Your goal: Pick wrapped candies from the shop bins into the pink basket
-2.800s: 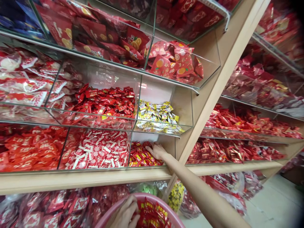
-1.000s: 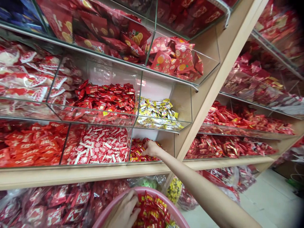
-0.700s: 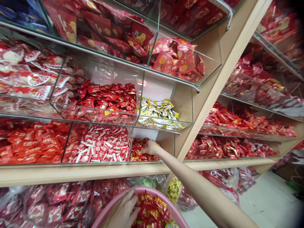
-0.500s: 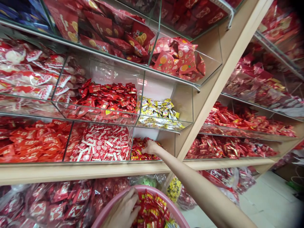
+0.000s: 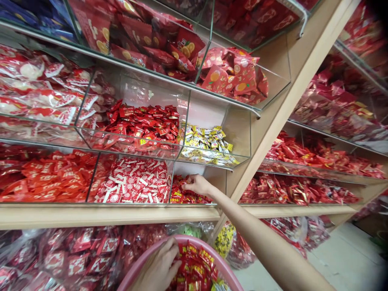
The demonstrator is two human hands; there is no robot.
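Note:
My left hand (image 5: 162, 262) is hooked over the left side of a pink plastic basin (image 5: 228, 264), its curled fingers inside the rim. Red candy packets (image 5: 194, 268) with yellow lettering fill much of the basin, and a few yellow-and-white wrapped candies (image 5: 220, 286) show at its lower right. Further ahead, my right hand (image 5: 197, 184) reaches into the bottom-row bin at the right end of the shelf. Its thumb and fingers are pinched together at the red candy packets (image 5: 178, 196), seemingly on one of them; the fingertips are partly hidden.
Red-and-white wrapped candies (image 5: 136, 182) fill the neighbouring bin. Yellow-and-white candies (image 5: 209, 139) lie in the clear bin above my right hand. A wooden upright (image 5: 273, 121) stands to the right. Bagged candies (image 5: 79, 254) sit beneath the wooden shelf edge (image 5: 91, 216).
My right hand has lifted slightly off the red packets and drawn a little to the right. The left hand keeps its place on the basin. The view has shifted a little.

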